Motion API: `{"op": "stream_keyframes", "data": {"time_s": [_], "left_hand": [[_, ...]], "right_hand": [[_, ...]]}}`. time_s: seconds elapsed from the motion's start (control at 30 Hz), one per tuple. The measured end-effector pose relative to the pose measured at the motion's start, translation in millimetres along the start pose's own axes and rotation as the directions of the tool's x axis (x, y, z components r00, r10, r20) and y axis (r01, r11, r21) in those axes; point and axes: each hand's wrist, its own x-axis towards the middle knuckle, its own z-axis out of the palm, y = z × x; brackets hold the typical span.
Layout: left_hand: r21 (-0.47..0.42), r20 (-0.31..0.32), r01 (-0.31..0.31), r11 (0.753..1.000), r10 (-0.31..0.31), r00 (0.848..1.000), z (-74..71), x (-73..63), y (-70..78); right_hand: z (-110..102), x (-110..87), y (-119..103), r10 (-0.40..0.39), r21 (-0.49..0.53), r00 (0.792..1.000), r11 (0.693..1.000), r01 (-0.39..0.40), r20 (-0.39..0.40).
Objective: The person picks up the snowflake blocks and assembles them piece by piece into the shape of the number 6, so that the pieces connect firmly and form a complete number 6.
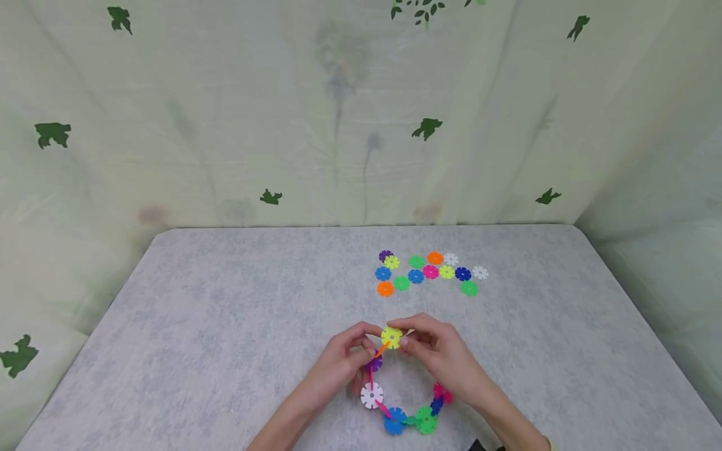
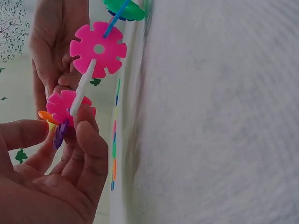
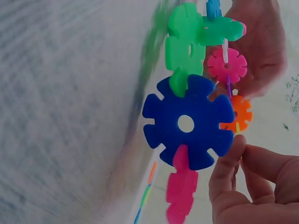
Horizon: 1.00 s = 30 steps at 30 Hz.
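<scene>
A chain of linked notched plastic discs curves between my hands in the head view. My left hand (image 1: 338, 358) pinches it near its upper left end, around the orange disc (image 2: 45, 116) and the purple disc (image 2: 59, 135). The right hand (image 1: 448, 357) holds the yellow disc (image 1: 392, 337) between thumb and fingers; this disc joins the edge-on orange one. Below hang a white disc (image 1: 371, 396), a light blue disc (image 1: 395, 421) and a green disc (image 1: 426, 419). A dark blue disc (image 3: 187, 122) and a pink disc (image 3: 181, 193) form the other end, under my right forearm.
Beyond the hands, loose notched discs lie flat on the grey table (image 1: 254, 300), among them an orange one (image 1: 385, 289), a green one (image 1: 469, 288) and a white one (image 1: 480, 272). A pale curtain (image 1: 225, 125) with leaf-like and bird-like prints stands behind the table.
</scene>
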Motion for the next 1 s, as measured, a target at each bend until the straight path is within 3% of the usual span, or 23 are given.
{"op": "stream_keyframes", "data": {"time_s": [0.2,0.43,0.63,0.87,1.0], "left_hand": [[0.077,-0.059,-0.007,0.997,0.011,0.998,-0.7,0.7,-2.3],[0.042,-0.093,0.028,0.999,-0.024,0.995,-5.9,3.9,-6.0],[-0.048,-0.069,0.089,0.995,-0.092,0.993,-10.1,4.4,-6.2],[-0.076,-0.099,0.075,0.994,-0.083,0.992,-13.1,4.2,-5.7],[-0.088,-0.111,0.068,0.994,-0.078,0.991,-14.3,4.0,-5.5]], "right_hand": [[0,0.5,2,-0.003,0.002,0.999,1.000,0.003,0.044],[-13,1.2,3,0.045,0.008,0.998,0.999,-0.045,-0.033],[-38,5.1,8,0.100,-0.046,0.991,0.994,-0.104,-0.084],[-75,12.3,22,0.132,-0.147,0.987,0.979,-0.144,-0.090],[-96,17.1,31,0.152,-0.153,0.985,0.975,-0.164,-0.084]]}}
